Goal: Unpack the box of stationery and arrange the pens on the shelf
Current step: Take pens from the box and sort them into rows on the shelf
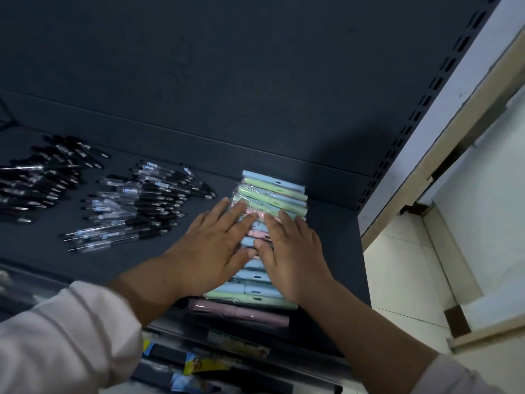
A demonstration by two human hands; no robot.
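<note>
While both hands lie flat on the row of pastel pens (274,191), the fingers are straight and spread, gripping nothing. Left hand (216,243) presses the row's left half, fingertips reaching the green and pink barrels near the middle. Right hand (292,257) presses the right half; the two thumbs almost meet.

Pastel pens: blue, green and pink barrels in clear wrap, laid side by side crosswise on the dark shelf (329,228). The row runs from near the back panel toward the front edge, on the shelf's right side. One mauve pen (238,311) lies at the front end, just beside the last green one, at the shelf lip.

Left of the row and apart from it: a loose pile of clear-barrelled pens (133,206) with black grips, lying at mixed angles. Further left, a pile of black pens (42,180), cut by the frame edge.

Slotted upright (420,115) bounds the shelf on the right; pale tiled floor (412,265) beyond it. Below the shelf front, colourful packets (204,362), too blurred to read. Pale sleeve (71,336) on the left forearm.
</note>
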